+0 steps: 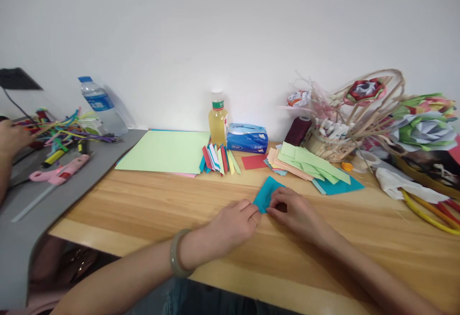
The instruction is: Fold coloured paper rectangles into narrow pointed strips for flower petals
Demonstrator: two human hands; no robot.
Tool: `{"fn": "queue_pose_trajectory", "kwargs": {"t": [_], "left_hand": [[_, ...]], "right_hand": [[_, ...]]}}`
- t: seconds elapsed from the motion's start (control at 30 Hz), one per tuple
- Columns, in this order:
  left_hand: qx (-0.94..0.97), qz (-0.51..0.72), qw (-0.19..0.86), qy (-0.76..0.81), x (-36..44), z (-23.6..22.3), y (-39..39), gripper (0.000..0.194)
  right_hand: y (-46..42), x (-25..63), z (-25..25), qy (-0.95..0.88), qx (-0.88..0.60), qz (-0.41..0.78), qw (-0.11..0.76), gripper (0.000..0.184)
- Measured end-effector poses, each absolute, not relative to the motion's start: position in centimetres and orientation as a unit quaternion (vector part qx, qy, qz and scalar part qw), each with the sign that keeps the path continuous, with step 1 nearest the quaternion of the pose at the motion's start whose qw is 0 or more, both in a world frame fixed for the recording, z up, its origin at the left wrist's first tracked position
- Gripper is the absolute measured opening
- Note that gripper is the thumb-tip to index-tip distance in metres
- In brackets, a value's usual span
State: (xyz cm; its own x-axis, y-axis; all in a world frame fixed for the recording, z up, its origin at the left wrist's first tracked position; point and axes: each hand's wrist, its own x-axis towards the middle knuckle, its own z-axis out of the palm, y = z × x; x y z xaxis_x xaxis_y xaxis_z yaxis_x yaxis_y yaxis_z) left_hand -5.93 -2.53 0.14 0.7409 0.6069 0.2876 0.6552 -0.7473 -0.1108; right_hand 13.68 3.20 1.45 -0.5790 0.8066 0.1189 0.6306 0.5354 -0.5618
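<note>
A small piece of blue paper (pixel 265 195) lies on the wooden table in front of me, both of my hands at its near edge. With fingers curled together, my left hand (pixel 239 221) holds the paper's lower left corner; a ring and a bangle show on that arm. Thumb and forefinger of my right hand (pixel 293 209) pinch the paper's right side. My fingers cover parts of its edges, so I cannot tell how it is folded. Just beyond it are a red paper piece (pixel 253 162) and a fanned pile of green paper slips (pixel 305 160).
Folded paper pieces (pixel 217 159) stand before a drink bottle (pixel 217 121) and a tissue pack (pixel 247 138). Green sheets (pixel 165 152) lie left. A basket (pixel 330 147) with paper flowers stands right. At far left, another person's hand (pixel 14 137) is near a pink glue gun (pixel 66 171).
</note>
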Motion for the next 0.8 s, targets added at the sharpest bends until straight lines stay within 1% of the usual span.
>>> {"fn": "queue_pose_trajectory", "kwargs": {"t": [0.13,0.2,0.3,0.5,0.67,0.73,0.8], "left_hand": [[-0.924,-0.109,0.111,-0.349,-5.8,0.0,-2.6,0.023],[-0.918,-0.105,0.106,-0.368,-5.6,-0.1,-2.6,0.023],[-0.912,-0.107,0.071,-0.39,-5.4,-0.2,-2.5,0.02],[-0.899,-0.126,-0.016,-0.418,-5.5,-0.4,-2.5,0.018],[-0.887,-0.141,-0.058,-0.436,-5.5,-0.7,-2.4,0.017],[-0.885,-0.144,-0.058,-0.438,-5.4,-0.7,-2.4,0.016],[-0.891,-0.138,-0.036,-0.431,-5.4,-0.6,-2.5,0.016]], "right_hand": [[3.1,13.8,1.3,-0.856,-0.421,0.232,0.189,0.014],[3.1,13.8,1.2,-0.858,-0.42,0.229,0.188,0.012],[3.0,13.8,1.0,-0.859,-0.421,0.222,0.187,0.012],[2.6,13.9,0.9,-0.856,-0.422,0.2,0.222,0.004],[2.0,14.1,1.0,-0.878,-0.389,0.165,0.224,0.01],[1.7,14.4,1.0,-0.901,-0.354,0.117,0.223,0.015],[1.5,15.0,1.1,-0.931,-0.297,0.05,0.204,0.021]]}}
